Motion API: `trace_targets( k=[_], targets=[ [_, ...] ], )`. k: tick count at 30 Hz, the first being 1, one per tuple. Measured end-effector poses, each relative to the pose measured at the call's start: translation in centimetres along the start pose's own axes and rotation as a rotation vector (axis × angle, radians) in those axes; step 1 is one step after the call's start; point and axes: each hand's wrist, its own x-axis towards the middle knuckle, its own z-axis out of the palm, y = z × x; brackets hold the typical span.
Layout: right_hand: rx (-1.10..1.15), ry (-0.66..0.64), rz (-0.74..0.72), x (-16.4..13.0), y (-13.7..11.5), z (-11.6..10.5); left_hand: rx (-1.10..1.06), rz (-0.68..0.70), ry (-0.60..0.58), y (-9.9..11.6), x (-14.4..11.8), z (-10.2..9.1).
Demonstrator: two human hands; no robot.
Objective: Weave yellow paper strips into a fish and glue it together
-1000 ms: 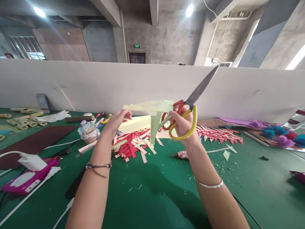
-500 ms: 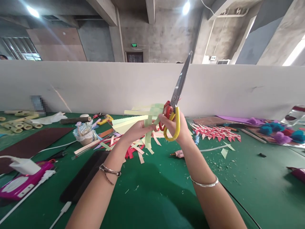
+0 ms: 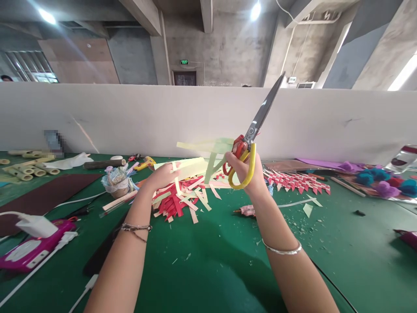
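My right hand (image 3: pixel 249 169) is closed round the handles of scissors (image 3: pixel 259 124), one red and one yellow, with the blades slanting up to the right. The same hand pinches a pale green piece of crossed paper strips (image 3: pixel 221 150), whose ends stick out to the left and downward. Over the scrap pile at left is my left hand (image 3: pixel 163 176), its fingers closed on a narrow pale yellow paper strip (image 3: pixel 177 180). Behind it lie pale yellow paper sheets (image 3: pixel 193 167). Below, red, pink and cream paper scraps (image 3: pixel 176 202) are heaped on the green table.
A pink-handled tool (image 3: pixel 246 211) lies right of the scraps. Red-and-white woven paper (image 3: pixel 296 180) and pompoms (image 3: pixel 384 189) are farther right. At left are a small pot (image 3: pixel 119 184), bamboo pieces (image 3: pixel 32 167), a dark phone (image 3: pixel 106 248) and a purple power strip (image 3: pixel 35 248).
My hands have moved apart. The left has left the woven paper and gone left over the scraps with a strip; the right, with scissors and paper, has shifted slightly right, blades tilting further right.
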Motion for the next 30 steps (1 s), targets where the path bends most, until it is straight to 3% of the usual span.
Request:
trace_targets(
  k=[2, 5, 13, 16, 22, 25, 30],
  targets=[
    [0.012, -0.031, -0.011, -0.1, 0.1, 0.2, 0.073, -0.02, 0.081, 0.0, 0.3, 0.2],
    [0.009, -0.074, -0.026, -0.3, 0.1, 0.6, 0.191, 0.014, 0.046, 0.5, 0.5, 0.9],
    [0.0, -0.073, -0.041, -0.3, -0.1, 0.7, 0.144, 0.021, -0.355, -0.9, 0.9, 2.5],
    [0.014, -0.046, -0.035, -0.1, 0.2, 0.6, 0.034, 0.154, -0.444, -0.2, 0.6, 2.4],
    [0.031, 0.02, -0.049, 0.1, 0.8, 0.4, -0.313, 0.497, -0.604, 3.6, -0.1, 3.4],
    [0.052, 0.048, -0.048, 0.2, 0.7, 0.3, -0.412, 0.526, -0.665, 4.2, -0.1, 4.3],
    [0.123, 0.066, -0.076, 0.5, 0.8, -0.1, -0.511, 0.493, -0.619, 3.2, 0.5, 5.0]
  ],
)
